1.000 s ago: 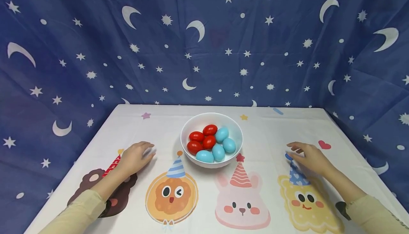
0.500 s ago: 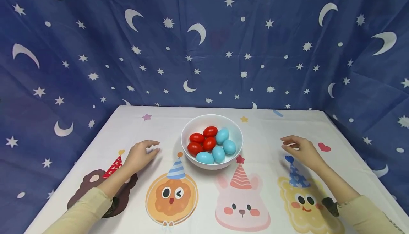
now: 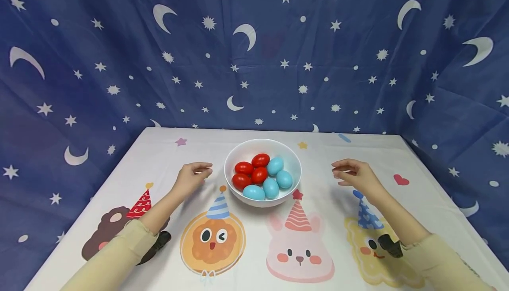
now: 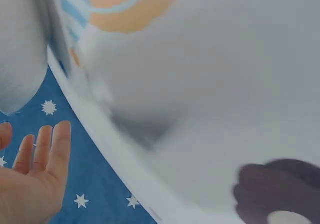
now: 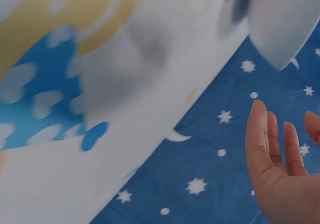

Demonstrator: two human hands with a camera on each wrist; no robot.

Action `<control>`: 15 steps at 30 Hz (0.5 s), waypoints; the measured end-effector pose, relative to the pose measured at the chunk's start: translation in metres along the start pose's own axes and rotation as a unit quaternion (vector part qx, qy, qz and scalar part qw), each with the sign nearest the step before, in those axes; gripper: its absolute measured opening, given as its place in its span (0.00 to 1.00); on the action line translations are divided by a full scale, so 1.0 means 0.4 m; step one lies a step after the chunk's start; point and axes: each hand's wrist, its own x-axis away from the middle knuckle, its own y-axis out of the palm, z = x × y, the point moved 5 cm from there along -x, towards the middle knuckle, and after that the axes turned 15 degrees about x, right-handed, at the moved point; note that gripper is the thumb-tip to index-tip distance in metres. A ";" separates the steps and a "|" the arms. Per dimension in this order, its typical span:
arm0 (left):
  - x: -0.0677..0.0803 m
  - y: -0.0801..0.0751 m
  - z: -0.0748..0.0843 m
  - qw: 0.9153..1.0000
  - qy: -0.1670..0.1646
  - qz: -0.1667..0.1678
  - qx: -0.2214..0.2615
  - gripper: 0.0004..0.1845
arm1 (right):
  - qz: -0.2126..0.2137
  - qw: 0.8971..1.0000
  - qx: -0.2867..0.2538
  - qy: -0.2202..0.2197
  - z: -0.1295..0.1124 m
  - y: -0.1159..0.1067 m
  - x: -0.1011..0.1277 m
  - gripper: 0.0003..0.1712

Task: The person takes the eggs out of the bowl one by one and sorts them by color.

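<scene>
At the centre of the head view, your white bowl (image 3: 263, 171) sits on the desk (image 3: 326, 220), holding red eggs (image 3: 251, 174) on its left side and blue eggs (image 3: 270, 180) on its right. Since a second ago, both of your hands have drawn inward from the outer cartoon prints toward the bowl. Your left hand (image 3: 191, 179) now hovers just left of the rim and your right hand (image 3: 355, 177) near its right side, each apart from the bowl. That reads to me as the start of a reach for the bowl or its eggs from both sides; nothing has been touched yet.

Your fingers on both hands are relaxed and loosely spread, holding nothing; the left wrist view shows the left fingers (image 4: 55, 144) straight, and the right wrist view shows the same of the right fingers (image 5: 260, 134).

Both wrist views are smeared by motion: the bowl is only a pale blur at the frame edge in each, and the eggs are out of sight there. Your forearms are cut off at the lower corners of the head view.
</scene>
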 end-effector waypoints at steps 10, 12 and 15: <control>-0.037 0.039 0.004 0.962 -0.207 -0.023 0.179 0.26 | -0.035 0.999 -0.031 -0.002 -0.093 0.029 -0.025 0.21; -0.047 0.046 0.005 0.953 -0.230 -0.022 0.198 0.26 | -0.043 0.999 -0.027 -0.008 -0.113 0.035 -0.035 0.20; -0.061 0.054 0.009 0.944 -0.255 -0.015 0.210 0.27 | -0.061 0.998 -0.010 -0.024 -0.144 0.047 -0.053 0.19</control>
